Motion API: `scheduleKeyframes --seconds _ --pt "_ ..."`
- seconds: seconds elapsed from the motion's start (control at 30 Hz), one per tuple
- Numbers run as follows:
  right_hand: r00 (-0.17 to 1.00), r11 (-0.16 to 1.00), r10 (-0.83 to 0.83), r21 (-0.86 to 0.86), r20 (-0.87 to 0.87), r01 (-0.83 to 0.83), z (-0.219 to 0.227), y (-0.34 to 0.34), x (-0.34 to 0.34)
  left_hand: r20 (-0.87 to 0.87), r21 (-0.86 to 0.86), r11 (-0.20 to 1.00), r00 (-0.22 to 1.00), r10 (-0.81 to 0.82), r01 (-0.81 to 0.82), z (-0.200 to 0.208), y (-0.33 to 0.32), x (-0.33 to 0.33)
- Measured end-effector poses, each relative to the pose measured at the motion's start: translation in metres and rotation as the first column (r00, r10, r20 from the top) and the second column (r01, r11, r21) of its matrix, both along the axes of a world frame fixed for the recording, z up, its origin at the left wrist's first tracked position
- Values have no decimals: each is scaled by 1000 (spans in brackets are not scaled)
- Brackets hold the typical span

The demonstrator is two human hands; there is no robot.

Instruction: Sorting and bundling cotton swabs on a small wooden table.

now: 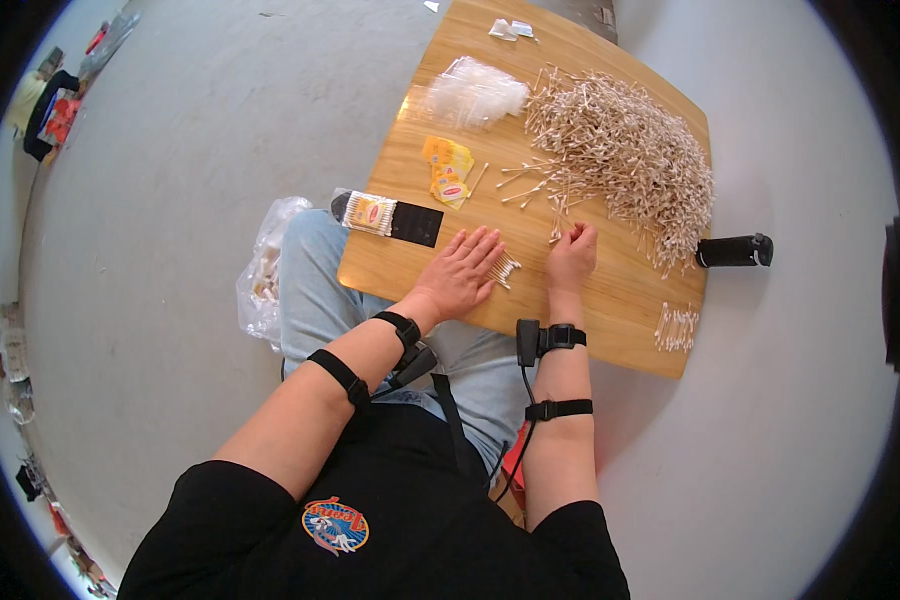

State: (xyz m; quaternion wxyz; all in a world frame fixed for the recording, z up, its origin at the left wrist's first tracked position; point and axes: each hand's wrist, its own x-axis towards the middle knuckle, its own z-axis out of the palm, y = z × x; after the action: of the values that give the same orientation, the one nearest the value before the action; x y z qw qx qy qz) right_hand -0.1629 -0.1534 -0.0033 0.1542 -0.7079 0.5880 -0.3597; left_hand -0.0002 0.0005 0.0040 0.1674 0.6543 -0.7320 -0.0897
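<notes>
Table [625, 290]: swabs [504, 273] beside hand [460, 270], tips rightward

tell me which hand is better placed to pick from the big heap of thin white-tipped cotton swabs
Likely the right hand: it sits beside loose white-tipped swabs near the heap. The left hand lies flat, partly covering a small bunch of swabs, farther from the heap.

kinda busy wooden table [620, 310] here: big messy heap of cotton swabs [620, 150], clear plastic bags [475, 92] beside it, yellow cards [450, 175], a swab pack [370, 213] and black strip [417, 224] by the left edge, small swab row [676, 328] near the right corner
</notes>
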Motion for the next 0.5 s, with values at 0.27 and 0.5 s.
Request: scheduleKeyframes --seconds 0.27,0.5 --pt "984 974 -166 -144 64 173 16 5 -23 9 11 1000 1000 -3 3 1 0 1" --pt "979 983 -74 -150 188 103 9 38 -11 17 5 1000 1000 -7 7 2 0 1"
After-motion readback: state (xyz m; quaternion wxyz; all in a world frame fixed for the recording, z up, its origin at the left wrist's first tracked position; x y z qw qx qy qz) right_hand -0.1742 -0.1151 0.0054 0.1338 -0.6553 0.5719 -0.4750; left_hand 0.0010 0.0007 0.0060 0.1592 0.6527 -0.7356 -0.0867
